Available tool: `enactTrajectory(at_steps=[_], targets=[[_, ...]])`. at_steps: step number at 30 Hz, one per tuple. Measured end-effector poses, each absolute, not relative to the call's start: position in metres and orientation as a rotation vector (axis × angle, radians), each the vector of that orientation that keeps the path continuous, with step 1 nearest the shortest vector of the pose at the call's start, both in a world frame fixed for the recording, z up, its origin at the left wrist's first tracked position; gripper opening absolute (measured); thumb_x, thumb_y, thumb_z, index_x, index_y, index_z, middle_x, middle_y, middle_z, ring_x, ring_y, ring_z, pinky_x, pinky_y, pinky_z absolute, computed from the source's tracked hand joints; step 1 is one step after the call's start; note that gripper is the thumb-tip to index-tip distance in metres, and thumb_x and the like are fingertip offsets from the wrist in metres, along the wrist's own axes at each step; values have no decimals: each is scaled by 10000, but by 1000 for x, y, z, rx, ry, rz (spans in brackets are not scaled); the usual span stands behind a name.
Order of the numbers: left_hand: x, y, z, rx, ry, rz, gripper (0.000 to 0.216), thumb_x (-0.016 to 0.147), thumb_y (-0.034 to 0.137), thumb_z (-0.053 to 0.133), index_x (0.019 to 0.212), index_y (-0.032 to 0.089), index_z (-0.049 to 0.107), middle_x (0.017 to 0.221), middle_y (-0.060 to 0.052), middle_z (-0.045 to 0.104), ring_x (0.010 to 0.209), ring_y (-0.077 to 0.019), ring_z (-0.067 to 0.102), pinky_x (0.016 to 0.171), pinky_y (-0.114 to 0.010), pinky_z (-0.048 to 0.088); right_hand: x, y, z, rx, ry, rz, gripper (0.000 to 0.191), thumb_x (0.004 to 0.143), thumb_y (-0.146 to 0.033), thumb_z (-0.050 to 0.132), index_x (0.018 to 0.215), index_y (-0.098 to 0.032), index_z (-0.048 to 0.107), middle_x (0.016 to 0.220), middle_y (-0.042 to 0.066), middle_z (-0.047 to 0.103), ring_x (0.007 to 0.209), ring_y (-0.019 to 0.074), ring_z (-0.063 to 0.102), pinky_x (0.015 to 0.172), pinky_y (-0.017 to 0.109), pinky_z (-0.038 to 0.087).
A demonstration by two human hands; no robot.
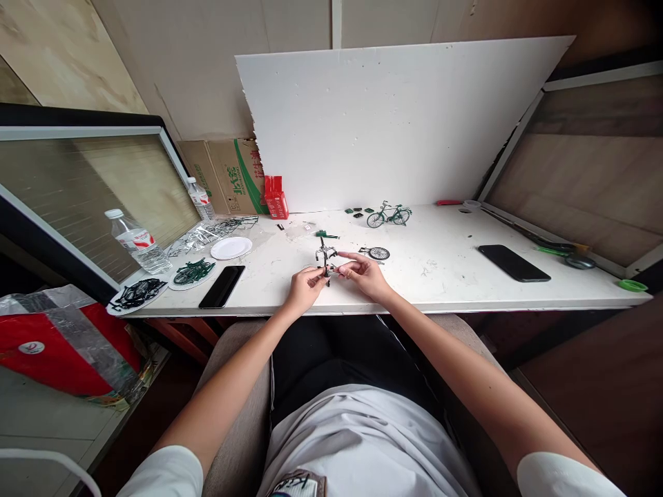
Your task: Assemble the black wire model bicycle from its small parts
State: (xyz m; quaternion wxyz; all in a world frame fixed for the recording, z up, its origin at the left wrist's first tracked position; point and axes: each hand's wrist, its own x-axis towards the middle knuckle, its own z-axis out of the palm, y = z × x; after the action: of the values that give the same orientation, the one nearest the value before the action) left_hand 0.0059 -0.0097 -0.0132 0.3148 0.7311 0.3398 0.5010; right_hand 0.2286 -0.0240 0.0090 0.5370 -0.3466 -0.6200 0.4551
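Observation:
Both hands meet over the near middle of the white table (440, 276). My left hand (304, 288) pinches the lower end of a small black and silver model bicycle part (325, 257) that stands upright. My right hand (365, 275) is closed on the same part from the right, fingertips touching it. A small model wheel (378, 253) lies just beyond my right hand. Further back stands a finished green model bicycle (389, 215). A small green piece (326, 235) lies behind the held part.
A black phone (222, 286) lies left of my hands, another black phone (513, 263) at the right. White plates (231, 248) hold green and black parts at the left, beside two water bottles (137, 241). A red box (276, 197) and white board (394, 124) stand behind.

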Motion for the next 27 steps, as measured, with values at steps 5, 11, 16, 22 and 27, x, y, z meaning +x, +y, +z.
enactTrajectory(at_steps=[5, 11, 16, 22, 27], targets=[[6, -11, -13, 1970, 891, 1323, 338, 971, 361, 721, 1234, 176, 823, 952, -89, 731, 741, -161, 655, 676, -285, 540, 226, -24, 9, -785, -1419, 1076, 845, 776, -483, 941, 1483, -238, 548, 992, 52, 781, 891, 222, 752, 955, 455, 620], [6, -10, -14, 1997, 888, 1342, 334, 967, 348, 724, 1241, 185, 824, 891, -73, 709, 731, -163, 649, 663, -286, 530, 228, -20, 6, -766, -1394, 1077, 835, 681, -426, 998, 1381, -271, 571, 1058, 30, 690, 818, 171, 708, 883, 409, 633], [6, -9, -15, 1993, 887, 1352, 335, 959, 351, 741, 1240, 188, 825, 899, -78, 728, 730, -164, 656, 653, -283, 533, 227, -21, 9, -764, -1383, 1117, 777, 637, -376, 1024, 1294, -250, 628, 1063, 31, 667, 818, 170, 695, 864, 399, 638], [8, -8, -18, 1936, 904, 1364, 343, 949, 366, 759, 1220, 165, 824, 1000, -109, 772, 736, -164, 677, 669, -291, 563, 228, -22, 8, -764, -1393, 1124, 869, 648, -389, 1017, 1385, -265, 574, 1048, 28, 684, 831, 176, 695, 898, 417, 634], [7, -5, -15, 1729, 952, 1386, 409, 916, 435, 793, 1193, 135, 817, 1015, -116, 804, 691, -157, 697, 688, -301, 600, 230, -17, 2, -821, -1380, 1038, 922, 711, -473, 975, 1488, -272, 522, 1041, 52, 750, 926, 222, 734, 996, 475, 610]])
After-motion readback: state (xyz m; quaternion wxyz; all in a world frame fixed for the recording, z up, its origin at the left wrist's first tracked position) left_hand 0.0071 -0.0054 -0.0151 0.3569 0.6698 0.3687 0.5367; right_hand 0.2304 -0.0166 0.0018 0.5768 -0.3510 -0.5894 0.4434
